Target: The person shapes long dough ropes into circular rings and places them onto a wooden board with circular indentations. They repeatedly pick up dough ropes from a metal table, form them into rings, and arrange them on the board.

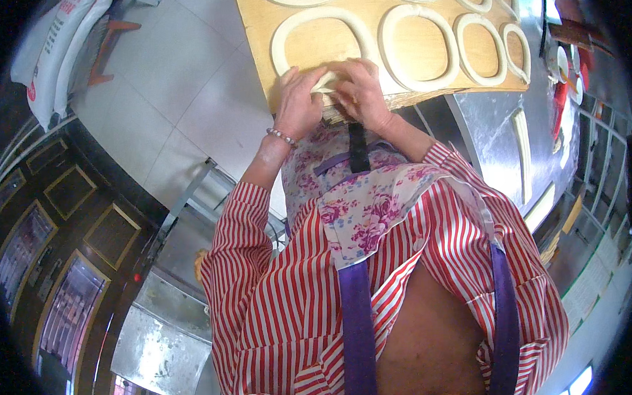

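Observation:
A ring of pale dough (281,44) lies at the near left corner of a wooden board (260,39). Both hands are closed on the near side of this ring, at the board's front edge. My left hand (301,99) grips the dough with bent fingers. Close beside it, my right hand (358,93) pinches the same stretch, and a bit of dough shows between the two hands. Fingers hide most of the ring's near part. Immediately to the right lies another whole dough ring (386,50), apart from the first.
Several more dough rings (462,46) sit in rows on the board. Right of it, a shiny metal table (491,132) carries long dough strips (523,148). White sacks (50,53) stand at the far left, above a tiled floor (179,63). A metal-topped stand (161,342) is at lower left.

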The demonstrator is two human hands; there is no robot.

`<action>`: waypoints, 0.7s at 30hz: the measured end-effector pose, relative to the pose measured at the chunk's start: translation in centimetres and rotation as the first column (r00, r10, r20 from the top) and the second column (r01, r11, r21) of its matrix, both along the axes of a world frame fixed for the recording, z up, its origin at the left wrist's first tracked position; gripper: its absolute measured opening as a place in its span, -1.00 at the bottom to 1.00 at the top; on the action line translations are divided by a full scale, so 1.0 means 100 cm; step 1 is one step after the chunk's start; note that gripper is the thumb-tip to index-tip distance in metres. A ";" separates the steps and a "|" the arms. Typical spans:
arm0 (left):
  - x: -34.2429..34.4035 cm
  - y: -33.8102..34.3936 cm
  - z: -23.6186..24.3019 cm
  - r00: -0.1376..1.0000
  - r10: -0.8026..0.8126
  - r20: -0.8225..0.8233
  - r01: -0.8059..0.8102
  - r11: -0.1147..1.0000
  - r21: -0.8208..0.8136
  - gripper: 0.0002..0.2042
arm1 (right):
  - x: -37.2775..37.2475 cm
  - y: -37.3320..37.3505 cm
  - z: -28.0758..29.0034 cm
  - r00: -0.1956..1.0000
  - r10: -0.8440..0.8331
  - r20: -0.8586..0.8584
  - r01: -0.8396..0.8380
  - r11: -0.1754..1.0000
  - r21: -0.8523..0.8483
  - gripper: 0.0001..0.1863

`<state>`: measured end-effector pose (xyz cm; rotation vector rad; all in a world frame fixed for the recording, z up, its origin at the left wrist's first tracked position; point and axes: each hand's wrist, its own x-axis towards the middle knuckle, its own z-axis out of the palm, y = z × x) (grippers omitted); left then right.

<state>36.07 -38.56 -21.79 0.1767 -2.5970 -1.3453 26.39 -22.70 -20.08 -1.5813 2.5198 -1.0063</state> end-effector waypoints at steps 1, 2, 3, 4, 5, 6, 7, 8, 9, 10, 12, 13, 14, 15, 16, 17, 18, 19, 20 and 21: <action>0.000 0.000 0.001 1.000 -0.002 0.006 0.002 1.000 0.019 -0.58 | 0.000 0.001 0.000 1.000 0.001 -0.001 -0.001 1.000 0.009 -0.75; -0.001 -0.001 0.002 1.000 -0.002 0.009 0.002 0.999 0.036 -0.57 | 0.000 0.002 0.000 1.000 0.009 0.017 -0.009 1.000 0.018 -0.76; -0.003 -0.001 0.003 1.000 0.010 0.016 -0.011 1.000 0.029 -0.58 | 0.001 0.004 0.002 0.999 0.015 0.033 -0.015 1.000 0.026 -0.78; -0.005 -0.001 0.004 1.000 0.024 0.020 -0.024 1.000 0.020 -0.60 | 0.001 0.006 0.003 0.998 0.025 0.052 -0.027 0.999 0.044 -0.79; -0.008 -0.002 0.004 0.999 0.037 0.024 -0.038 0.999 0.011 -0.61 | 0.001 0.007 0.004 0.998 0.013 0.061 -0.016 0.999 0.050 -0.80; -0.012 -0.003 0.004 0.999 0.036 0.024 -0.036 0.999 0.005 -0.62 | 0.001 0.008 0.005 0.997 0.005 0.071 -0.010 0.998 0.067 -0.81; -0.016 -0.003 0.005 0.999 0.035 0.023 -0.035 0.999 -0.001 -0.64 | 0.001 0.008 0.006 0.998 0.008 0.070 -0.012 0.999 0.053 -0.81; -0.019 -0.004 0.005 0.999 0.023 0.041 -0.023 1.000 -0.006 -0.65 | 0.000 0.008 0.006 0.996 -0.001 0.095 -0.006 0.997 0.077 -0.82; -0.023 -0.004 0.006 0.997 0.034 0.072 -0.036 0.999 0.024 -0.66 | -0.001 0.007 0.006 0.994 0.000 0.108 -0.008 0.997 0.070 -0.82; -0.026 -0.005 0.007 0.992 0.032 0.121 -0.039 0.998 0.055 -0.67 | -0.002 0.005 0.006 0.993 0.002 0.121 -0.010 0.998 0.064 -0.83; -0.029 -0.005 0.011 0.979 0.037 0.198 -0.068 0.986 0.154 -0.69 | -0.003 0.004 0.006 0.994 0.008 0.105 -0.013 0.999 0.049 -0.80; -0.030 -0.005 0.014 0.973 0.043 0.227 -0.095 0.971 0.221 -0.69 | -0.004 0.005 0.006 0.994 0.007 0.105 -0.012 0.999 0.045 -0.79; -0.031 -0.005 0.016 0.960 0.044 0.277 -0.128 0.948 0.293 -0.70 | -0.005 0.007 0.007 0.994 0.004 0.106 -0.007 1.000 0.026 -0.79; -0.031 -0.005 0.019 0.966 0.052 0.252 -0.124 0.952 0.279 -0.72 | -0.005 0.010 0.009 0.993 -0.003 0.114 0.001 1.000 0.012 -0.78; -0.032 -0.005 0.020 0.967 0.056 0.249 -0.126 0.954 0.273 -0.74 | -0.005 0.014 0.011 0.993 0.001 0.118 -0.001 1.000 -0.001 -0.78; -0.032 -0.005 0.022 0.978 0.057 0.201 -0.112 0.955 0.275 -0.76 | -0.006 0.020 0.014 0.991 -0.045 0.122 0.039 0.998 0.054 -0.79; -0.032 -0.005 0.023 0.975 0.047 0.216 -0.093 0.973 0.210 -0.76 | -0.007 0.025 0.018 0.989 -0.081 0.120 0.068 0.992 0.109 -0.79; -0.033 -0.005 0.022 0.982 0.030 0.186 -0.059 0.987 0.152 -0.76 | -0.009 0.031 0.020 0.985 -0.125 0.123 0.103 0.981 0.165 -0.80; -0.034 -0.006 0.022 0.988 0.012 0.157 -0.026 0.995 0.092 -0.76 | -0.010 0.035 0.023 0.985 -0.128 0.113 0.109 0.981 0.161 -0.79; -0.034 -0.006 0.020 0.980 0.017 0.199 -0.048 0.987 0.153 -0.76 | -0.012 0.039 0.025 0.984 -0.139 0.110 0.121 0.980 0.158 -0.79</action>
